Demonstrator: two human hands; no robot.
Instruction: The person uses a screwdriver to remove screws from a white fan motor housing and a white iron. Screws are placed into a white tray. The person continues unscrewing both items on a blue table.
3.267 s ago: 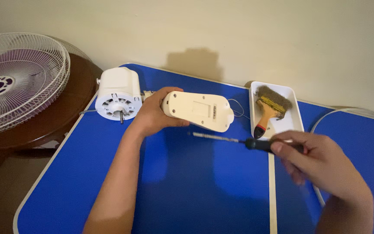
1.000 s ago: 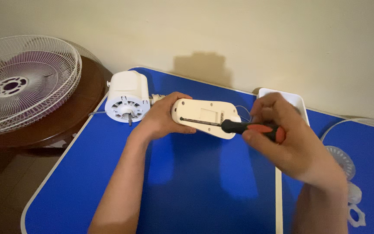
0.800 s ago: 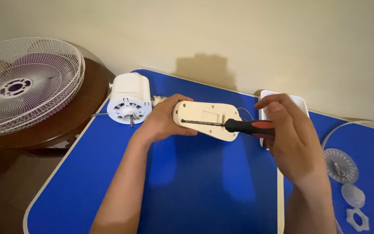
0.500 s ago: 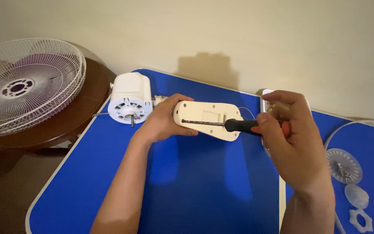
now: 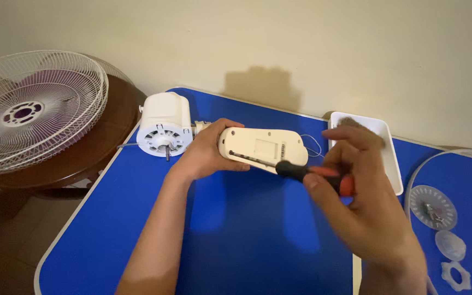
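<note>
My left hand [image 5: 208, 150] grips the left end of a cream plastic fan base housing [image 5: 263, 147] that lies on the blue table [image 5: 236, 240]. My right hand [image 5: 364, 202] holds a screwdriver [image 5: 307, 172] with a black and orange handle. Its metal shaft reaches left onto the housing, with the tip near the housing's left end. A white fan motor [image 5: 162, 131] with a short shaft lies just left of my left hand.
A white rectangular tray [image 5: 391, 153] stands behind my right hand. Small round plastic fan parts [image 5: 432, 207] lie at the right on a second blue surface. A white wire fan guard [image 5: 34, 106] rests on a brown round table [image 5: 99, 147] at the left.
My right hand brought the screwdriver from the open table up to the housing and set its tip on the housing's left part. My left hand kept its hold.
</note>
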